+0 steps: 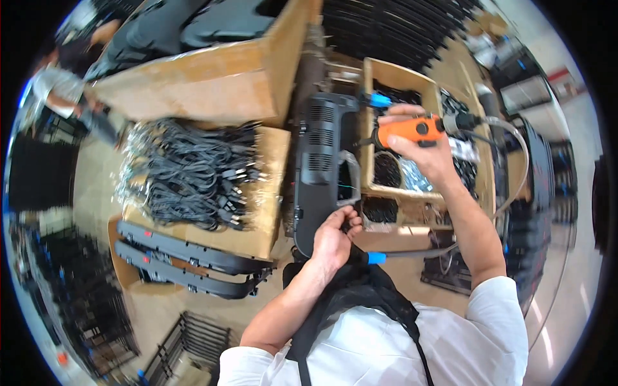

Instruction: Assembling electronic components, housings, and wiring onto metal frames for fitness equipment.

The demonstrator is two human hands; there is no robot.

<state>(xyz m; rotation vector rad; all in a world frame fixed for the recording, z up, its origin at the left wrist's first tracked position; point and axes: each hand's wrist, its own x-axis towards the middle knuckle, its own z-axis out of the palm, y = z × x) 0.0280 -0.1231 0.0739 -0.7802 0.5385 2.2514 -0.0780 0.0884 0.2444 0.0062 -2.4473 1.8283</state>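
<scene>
The left hand (333,239) is curled at the near end of a dark panel (320,164), its fingers closed on the panel's edge. The panel runs lengthwise from near to far at centre, with vent grilles on its face. To the left, two long black mouldings (193,260) lie near a cardboard box (273,167) of bundled black cables (187,174). To the right, a compartmented box (369,116) of small parts is seen. Farther off, the right hand (421,151) is clamped on an orange driver (412,130), tip pointing left beside the panel's far right edge; a hose (515,174) trails from it.
</scene>
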